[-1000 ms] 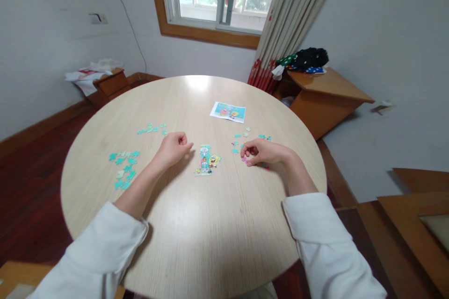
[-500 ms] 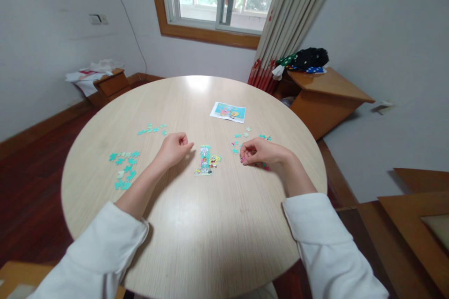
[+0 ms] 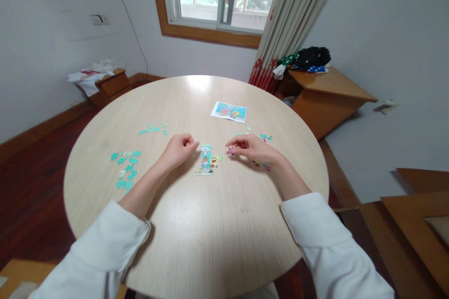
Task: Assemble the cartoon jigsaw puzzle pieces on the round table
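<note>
A partly joined jigsaw puzzle (image 3: 206,160) with a tall pale-green figure and a yellow square character lies on the table between my hands. My right hand (image 3: 254,147) pinches a pink puzzle piece (image 3: 231,150) to the right of it, just above the tabletop. Close at the puzzle's upper left is my left hand (image 3: 179,149), its fingers curled in; whether they hold anything is hidden. Loose pieces (image 3: 265,138) lie beyond and beside my right hand, partly covered by it.
Teal loose pieces (image 3: 126,168) spread at the left, with a smaller group (image 3: 153,129) farther back. A printed picture sheet (image 3: 229,111) lies toward the far side of the round table (image 3: 210,238). A wooden cabinet (image 3: 326,98) bearing cloths stands behind on the right.
My right hand has moved left toward the joined puzzle, carrying the pink puzzle piece away from the loose pieces. My left hand has shifted slightly right, nearer the puzzle.
</note>
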Motion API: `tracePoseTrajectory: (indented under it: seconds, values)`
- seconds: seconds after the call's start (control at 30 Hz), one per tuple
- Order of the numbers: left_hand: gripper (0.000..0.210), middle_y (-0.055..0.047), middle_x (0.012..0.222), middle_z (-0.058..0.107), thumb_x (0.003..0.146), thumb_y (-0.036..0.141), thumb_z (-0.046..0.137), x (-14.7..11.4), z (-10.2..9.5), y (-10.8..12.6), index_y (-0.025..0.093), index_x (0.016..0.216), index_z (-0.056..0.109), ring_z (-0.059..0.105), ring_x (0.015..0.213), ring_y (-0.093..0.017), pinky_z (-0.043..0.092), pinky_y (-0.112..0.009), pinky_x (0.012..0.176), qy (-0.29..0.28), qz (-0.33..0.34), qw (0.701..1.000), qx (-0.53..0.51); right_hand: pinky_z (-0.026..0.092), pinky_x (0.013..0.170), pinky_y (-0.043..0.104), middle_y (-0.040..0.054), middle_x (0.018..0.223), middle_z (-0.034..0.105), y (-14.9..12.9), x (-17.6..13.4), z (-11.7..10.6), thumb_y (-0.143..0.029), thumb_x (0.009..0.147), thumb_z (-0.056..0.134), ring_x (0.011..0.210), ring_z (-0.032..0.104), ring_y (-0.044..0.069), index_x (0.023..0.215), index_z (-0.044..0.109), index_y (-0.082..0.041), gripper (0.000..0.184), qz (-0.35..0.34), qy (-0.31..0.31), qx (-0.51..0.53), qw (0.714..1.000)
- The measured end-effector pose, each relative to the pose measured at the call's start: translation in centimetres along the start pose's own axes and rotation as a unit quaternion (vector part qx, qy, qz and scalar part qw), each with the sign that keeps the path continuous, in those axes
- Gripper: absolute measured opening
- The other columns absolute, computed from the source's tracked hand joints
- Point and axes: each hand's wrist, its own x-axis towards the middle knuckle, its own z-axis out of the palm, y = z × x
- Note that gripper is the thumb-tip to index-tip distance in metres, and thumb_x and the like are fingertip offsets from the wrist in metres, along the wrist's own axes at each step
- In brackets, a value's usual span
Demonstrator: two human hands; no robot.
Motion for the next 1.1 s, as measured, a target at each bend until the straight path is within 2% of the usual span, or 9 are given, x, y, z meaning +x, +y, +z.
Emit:
tracePoseTrajectory:
  seconds: [0.17, 0.27, 0.43, 0.53, 0.73, 1.1]
  values:
    - [0.019, 0.001, 0.048, 0.051, 0.071, 0.028, 0.058, -0.5, 0.5, 0.8, 0.015, 0.057, 0.054, 0.045, 0.049, -0.010, 0.034, -0.024, 0.051, -0.089, -0.008, 0.994, -0.069, 0.045, 0.069, 0.029, 0.0036, 0.080, 0.064, 0.1, 0.8, 2.3, -0.030, 0.071, 0.065, 0.074, 0.056, 0.013, 0.085, 0.065, -0.017, 0.018, -0.034, 0.041, 0.072, 0.996]
    - [0.018, -0.002, 0.055, 0.058, 0.071, 0.030, 0.060, -0.9, 1.1, 1.1, 0.014, 0.063, 0.060, 0.050, 0.053, -0.011, 0.039, -0.025, 0.056, -0.129, -0.007, 0.985, -0.113, 0.044, 0.069, 0.029, 0.0023, 0.076, 0.062, 0.0, 1.2, 3.6, -0.030, 0.069, 0.068, 0.070, 0.055, 0.012, 0.083, 0.064, -0.016, 0.020, -0.046, 0.053, 0.124, 0.990]
    - [0.025, -0.001, 0.056, 0.056, 0.069, 0.037, 0.063, -1.5, 1.7, 1.3, 0.012, 0.068, 0.064, 0.047, 0.050, -0.010, 0.036, -0.024, 0.050, -0.172, -0.030, 0.976, -0.134, 0.045, 0.069, 0.030, 0.0020, 0.075, 0.063, -0.3, 1.4, 4.6, -0.033, 0.064, 0.073, 0.069, 0.056, 0.012, 0.080, 0.063, -0.015, 0.025, -0.055, 0.054, 0.165, 0.983]
    - [0.027, 0.000, 0.051, 0.052, 0.069, 0.038, 0.063, -1.6, 1.8, 1.3, 0.012, 0.065, 0.062, 0.045, 0.048, -0.009, 0.035, -0.024, 0.048, -0.183, -0.033, 0.973, -0.135, 0.045, 0.069, 0.030, 0.0022, 0.074, 0.063, -0.3, 1.4, 4.7, -0.034, 0.063, 0.073, 0.069, 0.057, 0.012, 0.078, 0.063, -0.015, 0.027, -0.053, 0.047, 0.168, 0.983]
    - [0.026, 0.001, 0.053, 0.053, 0.067, 0.038, 0.062, -1.4, 1.8, 1.2, 0.012, 0.067, 0.059, 0.046, 0.048, -0.009, 0.035, -0.023, 0.047, -0.170, -0.040, 0.973, -0.148, 0.046, 0.066, 0.029, 0.0032, 0.072, 0.065, -0.5, 1.2, 4.8, -0.036, 0.065, 0.072, 0.066, 0.058, 0.012, 0.078, 0.064, -0.013, 0.028, -0.046, 0.033, 0.156, 0.986]
    - [0.022, 0.000, 0.052, 0.055, 0.062, 0.032, 0.066, -1.4, 1.7, 1.2, 0.012, 0.066, 0.059, 0.049, 0.047, -0.009, 0.036, -0.022, 0.047, -0.178, -0.054, 0.966, -0.179, 0.048, 0.064, 0.031, 0.0043, 0.071, 0.066, -0.2, 1.1, 4.9, -0.030, 0.069, 0.067, 0.064, 0.059, 0.013, 0.082, 0.068, -0.012, 0.022, -0.056, 0.039, 0.156, 0.985]
